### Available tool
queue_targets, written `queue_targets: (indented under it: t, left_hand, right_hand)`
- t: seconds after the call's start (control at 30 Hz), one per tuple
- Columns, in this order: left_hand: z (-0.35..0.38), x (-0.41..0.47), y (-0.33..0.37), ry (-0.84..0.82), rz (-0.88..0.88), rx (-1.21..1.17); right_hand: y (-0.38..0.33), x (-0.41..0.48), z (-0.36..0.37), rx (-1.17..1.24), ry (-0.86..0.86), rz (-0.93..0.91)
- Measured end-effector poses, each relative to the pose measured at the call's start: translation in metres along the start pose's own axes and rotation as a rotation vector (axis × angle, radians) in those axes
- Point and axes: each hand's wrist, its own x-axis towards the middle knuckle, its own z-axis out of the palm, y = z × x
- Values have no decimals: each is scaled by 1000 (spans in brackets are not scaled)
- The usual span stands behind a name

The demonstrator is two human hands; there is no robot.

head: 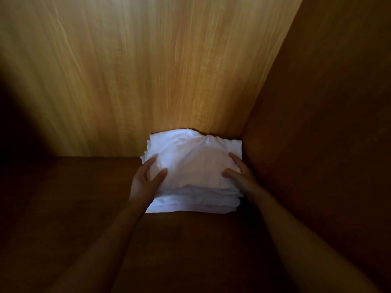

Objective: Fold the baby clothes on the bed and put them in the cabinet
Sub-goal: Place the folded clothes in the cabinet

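1. Stack of folded baby clothes (194, 166), white and several layers deep, sits on the cabinet shelf (63, 197) in the far right corner. Its rear edge is against or just beside the back panel (127, 70), and its right edge is just beside the side wall (317, 123).
2. Left hand (146, 176) grips the stack's left flank, thumb on top, fingers curled round the edge. Right hand (239, 174) grips the right flank likewise, between stack and wall.
3. Stack lies straight ahead, between the hands; neither hand is nearer. It looks near square, so we cannot fix a long axis.
4. We judge placement nearly done. Next comes letting go and drawing straight back. The right hand has less room and may drag the top layer.
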Motion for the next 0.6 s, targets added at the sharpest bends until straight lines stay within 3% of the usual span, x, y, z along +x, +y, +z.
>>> queue_targets:
  t: [0.2,0.3,0.37,0.47,0.6]
  left_hand:
    - [-3,-4,-6,-33,66,306]
    - [-9,-14,-5,-114,395,517]
    - [-14,-15,-14,-224,505,651]
    - [-19,-21,-30,-350,429,726]
    - [-20,-21,-35,-357,445,724]
  right_hand:
    - [17,-7,15,-172,188,-150]
    - [19,-27,27,-534,268,-378]
    - [25,-37,33,-752,279,-570]
    - [46,-43,39,-1073,167,-632]
    - [57,-40,36,-1220,140,-676]
